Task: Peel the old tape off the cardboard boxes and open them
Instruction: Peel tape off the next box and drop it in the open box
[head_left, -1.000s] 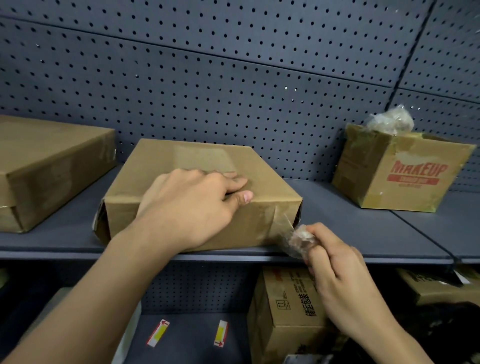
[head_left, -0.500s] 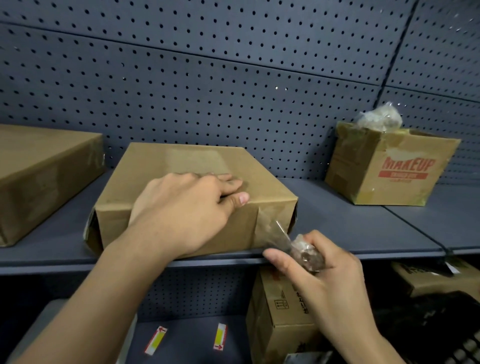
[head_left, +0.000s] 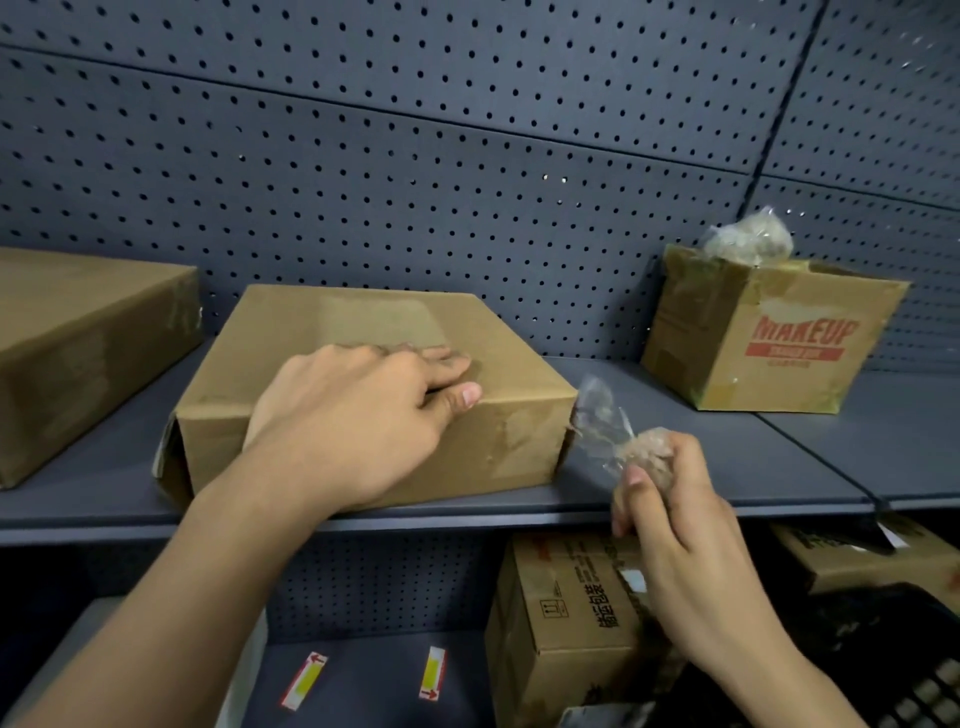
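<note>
Our left hand (head_left: 358, 415) presses the flat brown cardboard box (head_left: 363, 322); right of its corner, our right hand (head_left: 680, 530) grips crumpled clear tape (head_left: 605, 423).

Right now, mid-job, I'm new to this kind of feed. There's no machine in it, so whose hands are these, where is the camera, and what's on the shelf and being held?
There is no robot here. A person works bare-handed, and the single picture comes from a wide-angle camera on their head, looking forward and down. The left hand presses on a low brown cardboard box, which sits on a grey metal shelf backed by a perforated grey panel. The right hand grips a crumpled wad of clear old tape. Its loose strip reaches toward the box's right front corner, but I cannot tell if it is attached there. On the same shelf stand a bigger brown cardboard box at the left and an open brown box printed MAKEUP at the right, with another tape wad on top. A printed cardboard box sits on the shelf below.
</note>
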